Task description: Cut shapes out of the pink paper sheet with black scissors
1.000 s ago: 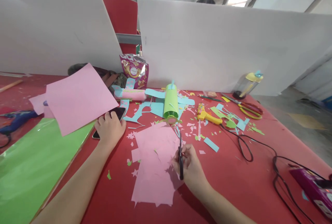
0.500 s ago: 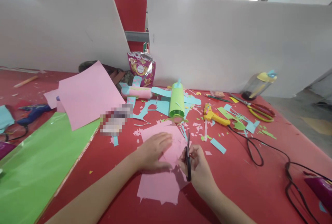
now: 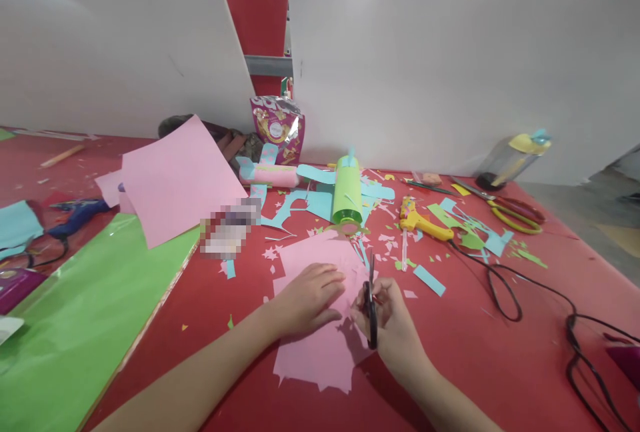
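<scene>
My left hand lies flat on pink paper, its fingers stretched out and pointing right. The paper has jagged cut edges along its near side, and more pink paper reaches out beyond the hand. In my right hand is a pair of dark-handled scissors, held with the blades pointing away from me, beside the paper's right edge. Small pink pieces lie around the blades; whether the blades touch any paper I cannot tell. Just beyond the paper is a green paper-covered tube with light blue strips.
Yellow glue gun with a black cord lies on the right, near red-and-yellow-handled scissors and a clear bottle. A large pink sheet and a green sheet occupy the left. White panels stand behind.
The view has shifted slightly, so most things appear a little farther right. My left hand has slid slightly across the paper toward the scissors. My right hand keeps its hold on the scissors.
</scene>
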Tool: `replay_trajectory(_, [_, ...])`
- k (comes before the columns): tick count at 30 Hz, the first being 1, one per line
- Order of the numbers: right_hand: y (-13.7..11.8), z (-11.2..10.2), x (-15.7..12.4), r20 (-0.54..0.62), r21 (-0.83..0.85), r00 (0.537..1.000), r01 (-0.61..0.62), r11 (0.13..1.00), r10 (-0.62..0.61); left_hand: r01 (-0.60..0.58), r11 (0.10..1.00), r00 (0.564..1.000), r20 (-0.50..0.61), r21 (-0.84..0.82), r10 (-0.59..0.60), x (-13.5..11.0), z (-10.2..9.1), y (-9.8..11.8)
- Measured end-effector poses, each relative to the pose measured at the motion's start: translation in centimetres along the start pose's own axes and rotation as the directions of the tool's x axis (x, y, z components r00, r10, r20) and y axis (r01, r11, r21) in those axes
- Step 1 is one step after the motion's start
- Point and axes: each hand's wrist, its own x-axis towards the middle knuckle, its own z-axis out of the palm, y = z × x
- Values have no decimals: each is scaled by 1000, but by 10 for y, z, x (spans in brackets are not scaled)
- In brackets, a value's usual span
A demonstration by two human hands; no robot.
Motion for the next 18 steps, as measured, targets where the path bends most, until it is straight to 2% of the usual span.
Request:
replay_trajectory(7, [0,0,-1,-25,-36,999,32,999,-33,-9,999,995,-95,48,13,1,0,4])
replay_trajectory(9, [0,-1,-1,-25,-48,999,31,998,-32,-52,999,993,-110,9,53,0,0,5])
replay_trajectory(13, [-1,-2,0,-44,-54,998,53,997,-55,-172,979,985,-10,-112,172,-3,2,5])
replay_trajectory(18, [-3,-3,1,-64,-35,997,28,999,-30,-162,981,985,37,-111,167,-2,6,2])
